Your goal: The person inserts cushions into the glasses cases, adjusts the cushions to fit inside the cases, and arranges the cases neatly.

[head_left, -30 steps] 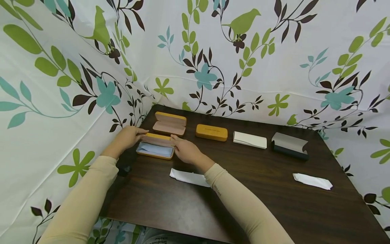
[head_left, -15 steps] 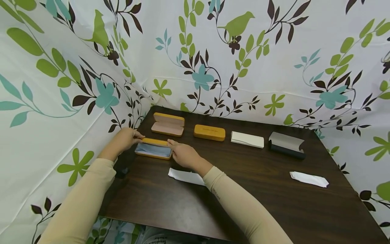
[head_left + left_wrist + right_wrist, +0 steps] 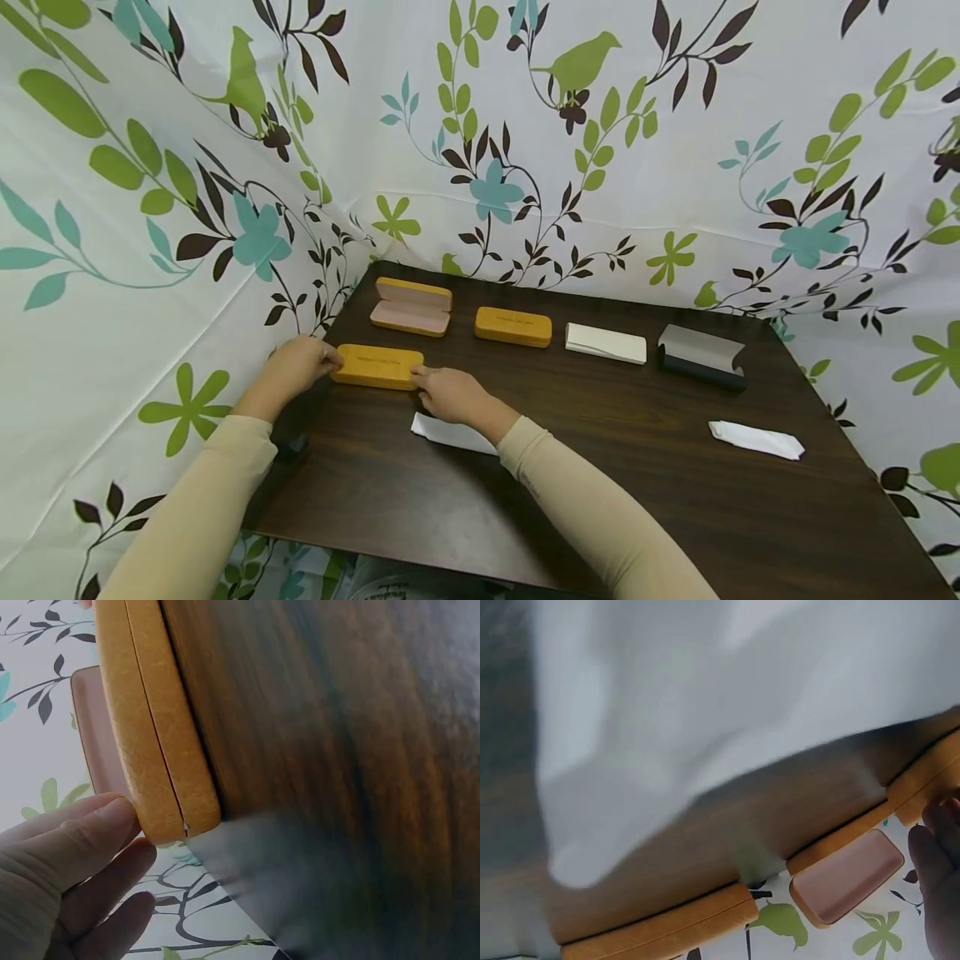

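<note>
A mustard-yellow glasses case (image 3: 378,367) lies on the dark wooden table with its lid down, between my two hands. My left hand (image 3: 296,367) pinches its left end; in the left wrist view the thumb (image 3: 112,817) and bent fingers meet the lid's corner, and a thin seam runs between lid and base. At the right end, my right hand (image 3: 453,396) holds the case by its corner with thumb and fingers. The inside of the case is hidden. Just behind it stands a second yellow case (image 3: 411,308), lid up, with a pink lining.
A closed yellow case (image 3: 513,326), a folded cream pouch (image 3: 606,343) and a dark case with a grey-lined flap (image 3: 701,358) line the table's back. A folded white cloth (image 3: 450,433) lies by my right wrist, another white cloth (image 3: 757,439) farther right. Patterned curtains border the table.
The lid of the case between my hands has come down from raised to closed, covering the blue cloth inside. Both hands have lowered with it, staying at its two ends.
</note>
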The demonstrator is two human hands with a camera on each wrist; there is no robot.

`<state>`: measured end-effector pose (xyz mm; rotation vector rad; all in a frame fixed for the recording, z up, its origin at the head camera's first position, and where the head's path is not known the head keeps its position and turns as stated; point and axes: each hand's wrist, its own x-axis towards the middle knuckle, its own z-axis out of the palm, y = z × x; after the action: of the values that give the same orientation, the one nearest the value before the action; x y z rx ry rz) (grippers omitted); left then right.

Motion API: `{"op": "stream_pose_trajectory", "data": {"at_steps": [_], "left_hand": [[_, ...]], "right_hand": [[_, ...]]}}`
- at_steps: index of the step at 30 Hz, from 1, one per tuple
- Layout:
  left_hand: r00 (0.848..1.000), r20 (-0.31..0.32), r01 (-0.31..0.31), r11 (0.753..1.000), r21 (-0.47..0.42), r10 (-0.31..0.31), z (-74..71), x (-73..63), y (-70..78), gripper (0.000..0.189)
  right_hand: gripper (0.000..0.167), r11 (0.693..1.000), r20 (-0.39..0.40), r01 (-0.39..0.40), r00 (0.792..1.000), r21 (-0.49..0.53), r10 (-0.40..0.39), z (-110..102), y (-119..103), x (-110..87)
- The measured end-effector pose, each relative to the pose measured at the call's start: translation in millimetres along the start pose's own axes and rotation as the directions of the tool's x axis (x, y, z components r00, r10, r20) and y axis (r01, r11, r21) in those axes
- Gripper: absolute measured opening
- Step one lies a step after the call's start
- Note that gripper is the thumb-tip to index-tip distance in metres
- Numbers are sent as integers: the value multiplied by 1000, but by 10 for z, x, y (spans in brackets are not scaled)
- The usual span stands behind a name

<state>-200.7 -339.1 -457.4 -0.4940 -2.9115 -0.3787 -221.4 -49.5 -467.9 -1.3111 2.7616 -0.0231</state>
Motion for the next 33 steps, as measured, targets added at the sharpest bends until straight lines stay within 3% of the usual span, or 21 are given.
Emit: {"op": "stream_pose_trajectory", "data": {"at_steps": [5,15,22,26,29,33], "left_hand": [[1000,6,-18,1000,15,18,10,-18,22,5],[994,78,73,996,43,-76,-29,78,87,12],[992,67,108,994,25,-109,-59,170,186,14],[993,96,73,996,-45,-69,-52,279,263,18],[991,134,26,989,-147,-7,-45,360,340,21],[978,201,7,947,-321,61,-43,453,453,25]], "right_hand": [[43,999,11,1,1000,40,-2,-15,0,21],[45,973,57,-15,998,231,2,-47,83,28],[45,950,87,-31,996,311,4,-76,212,-53],[44,934,112,-67,993,350,29,-63,296,-115],[40,920,107,-83,993,383,45,-59,365,-169],[35,900,103,-109,992,423,72,-98,490,-254]]}}
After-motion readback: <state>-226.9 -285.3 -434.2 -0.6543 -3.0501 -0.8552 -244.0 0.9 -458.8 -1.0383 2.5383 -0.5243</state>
